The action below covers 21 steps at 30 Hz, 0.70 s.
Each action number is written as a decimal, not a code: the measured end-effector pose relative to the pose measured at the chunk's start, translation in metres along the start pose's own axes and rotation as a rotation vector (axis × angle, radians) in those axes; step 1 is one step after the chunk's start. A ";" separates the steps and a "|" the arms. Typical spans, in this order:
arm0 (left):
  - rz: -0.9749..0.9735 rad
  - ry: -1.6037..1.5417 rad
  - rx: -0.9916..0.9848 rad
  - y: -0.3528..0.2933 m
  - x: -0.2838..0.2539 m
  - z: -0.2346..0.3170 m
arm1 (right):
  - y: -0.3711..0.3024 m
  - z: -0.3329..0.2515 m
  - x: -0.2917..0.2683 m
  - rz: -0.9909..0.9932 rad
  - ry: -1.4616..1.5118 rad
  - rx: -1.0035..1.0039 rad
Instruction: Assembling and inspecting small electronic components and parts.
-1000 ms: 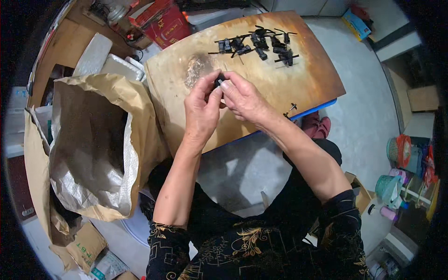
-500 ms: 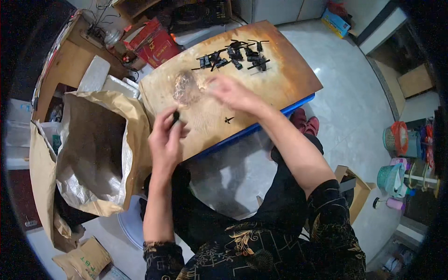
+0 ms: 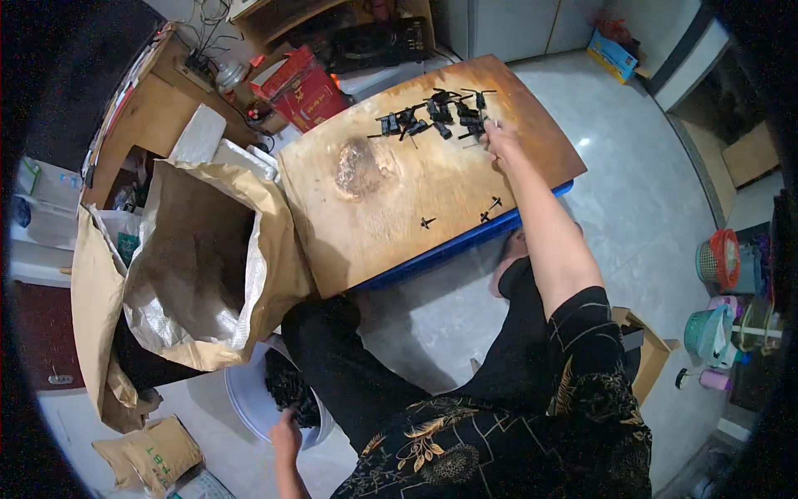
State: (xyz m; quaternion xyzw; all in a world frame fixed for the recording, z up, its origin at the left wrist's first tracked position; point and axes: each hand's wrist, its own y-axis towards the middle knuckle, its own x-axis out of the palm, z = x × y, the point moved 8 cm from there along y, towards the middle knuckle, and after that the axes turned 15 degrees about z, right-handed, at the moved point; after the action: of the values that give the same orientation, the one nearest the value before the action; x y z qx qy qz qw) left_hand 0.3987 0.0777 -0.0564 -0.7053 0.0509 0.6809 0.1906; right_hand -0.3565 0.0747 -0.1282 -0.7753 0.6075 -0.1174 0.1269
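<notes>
Several black plastic parts with thin rods (image 3: pixel 440 112) lie in a loose cluster at the far side of the wooden board (image 3: pixel 332 241). My right hand (image 3: pixel 500 143) is at the cluster's right end, fingers pinched together by a black part, but its hold is partly hidden. Down at the left, my left hand (image 3: pixel 285 437) is at the rim of a white bucket (image 3: pixel 249 407). Its fingers are closed at the edge of a heap of black parts (image 3: pixel 287 387) inside; what they hold cannot be made out. Small black cross-shaped pieces (image 3: pixel 427 223) lie near the board's front edge.
A large open paper sack (image 3: pixel 278 249) with silvery lining stands left of the board. Behind it are a red box (image 3: pixel 303 91) and a dark stove (image 3: pixel 374 46). A burnt round mark (image 3: pixel 363 169) is on the board. An open cardboard box (image 3: pixel 644 349) stands at my right.
My left hand has gone from above the board down to the bucket. My right hand has moved right and away to the black parts. Small pieces near the front edge now show.
</notes>
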 end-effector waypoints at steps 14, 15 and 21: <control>-0.029 -1.463 0.223 0.157 -0.132 0.290 | -0.163 -0.054 0.071 -0.522 0.090 0.121; -0.099 -1.533 0.216 0.176 -0.135 0.309 | -0.183 -0.057 0.079 -0.543 0.087 0.120; -0.507 -2.025 0.165 0.239 -0.131 0.382 | -0.240 -0.062 0.099 -0.778 0.208 0.210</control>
State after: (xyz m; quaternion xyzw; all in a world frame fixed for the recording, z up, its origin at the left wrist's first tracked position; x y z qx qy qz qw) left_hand -0.0485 -0.0377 0.0242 0.2195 -0.2355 0.8879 0.3287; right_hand -0.1350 0.0300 0.0141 -0.9139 0.2637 -0.2955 0.0894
